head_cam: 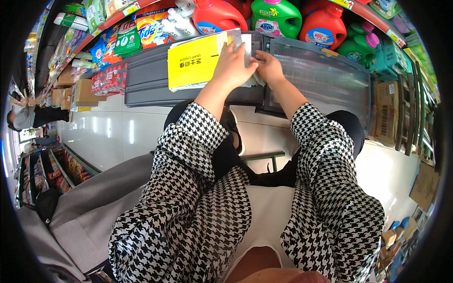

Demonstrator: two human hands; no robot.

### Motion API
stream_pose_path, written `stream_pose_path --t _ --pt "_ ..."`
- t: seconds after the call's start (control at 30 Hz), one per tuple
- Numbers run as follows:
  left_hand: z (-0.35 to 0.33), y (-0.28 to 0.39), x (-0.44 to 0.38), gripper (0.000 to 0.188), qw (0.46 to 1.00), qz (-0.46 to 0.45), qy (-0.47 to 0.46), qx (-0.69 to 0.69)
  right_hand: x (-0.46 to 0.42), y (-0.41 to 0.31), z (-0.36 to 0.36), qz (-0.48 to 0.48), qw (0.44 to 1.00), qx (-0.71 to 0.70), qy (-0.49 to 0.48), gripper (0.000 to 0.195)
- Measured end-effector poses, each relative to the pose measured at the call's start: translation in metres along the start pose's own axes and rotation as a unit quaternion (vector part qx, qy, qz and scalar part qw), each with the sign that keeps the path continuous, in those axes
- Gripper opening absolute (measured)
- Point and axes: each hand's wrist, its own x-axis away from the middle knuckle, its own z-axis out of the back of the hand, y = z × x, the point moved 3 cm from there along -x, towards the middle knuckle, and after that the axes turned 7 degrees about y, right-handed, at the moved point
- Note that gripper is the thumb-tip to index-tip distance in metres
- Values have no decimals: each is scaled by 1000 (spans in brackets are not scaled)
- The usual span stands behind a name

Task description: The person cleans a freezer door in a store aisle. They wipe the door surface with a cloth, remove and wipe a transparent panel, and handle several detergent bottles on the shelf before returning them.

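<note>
In the head view, a stack of yellow and white printed sheets (191,65) lies on grey plastic panels (148,85) in front of a low shelf. My left hand (231,65) rests on the right part of the sheets, fingers spread and pointing away from me. Just right of it is my right hand (269,67), its fingers bent near the sheets' right edge beside some crumpled clear plastic; whether it pinches anything cannot be told. A translucent ribbed panel with a dark frame (318,85) extends to the right under my right forearm.
Red detergent jugs (217,17), a green detergent jug (276,19) and bagged washing powder (150,30) line the shelf. Cardboard boxes (85,92) stand at the left, another carton (386,113) at the right. Someone in grey trousers (102,187) is close on my left; another person (26,118) is farther off.
</note>
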Motion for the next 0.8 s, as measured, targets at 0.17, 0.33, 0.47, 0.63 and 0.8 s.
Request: stream_pose_path --t 0.17,0.33,0.47,0.63,0.8 --pt "-19 36 21 67 991 -133 -13 -28 -2 10 73 -160 951 -235 124 46" --pt "-51 81 72 66 919 -202 -334 -48 -9 47 163 -175 857 -354 330 36" --pt "-92 77 105 76 902 -209 -368 -86 1 52 201 -82 882 -138 443 44" --pt "-104 81 110 84 890 -212 -379 -142 7 53 174 73 908 191 367 47" --pt "-111 86 114 88 886 -209 -383 -159 5 52 78 214 901 359 115 59"
